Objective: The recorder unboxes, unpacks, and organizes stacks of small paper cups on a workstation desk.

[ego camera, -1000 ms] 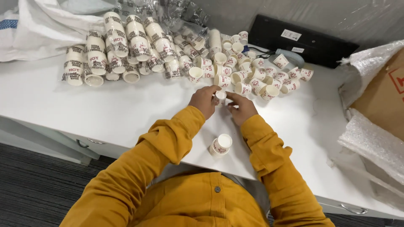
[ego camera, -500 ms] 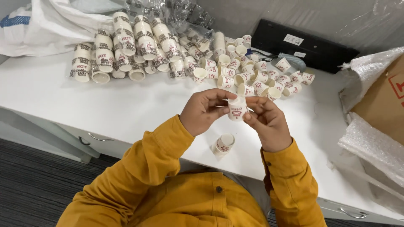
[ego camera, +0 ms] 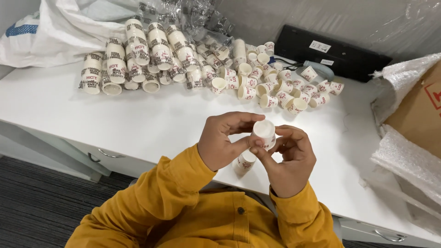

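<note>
Lifted nearer, the small paper cup [ego camera: 264, 133] sits pinched by left hand [ego camera: 225, 144] and right hand [ego camera: 289, 160].

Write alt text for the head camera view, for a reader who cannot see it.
A person in a mustard shirt holds a small white paper cup between the left hand and right hand above a white table. Another cup lies under the hands; stacked and loose cups crowd the far side.

A broad bare strip of the white tabletop [ego camera: 138, 119] lies open between the near edge and the heaped small white paper cups [ego camera: 257, 80] at the back. To the right, crinkled bubble wrap [ego camera: 404, 158] and a brown cardboard box [ego camera: 420, 115] block passage.
</note>
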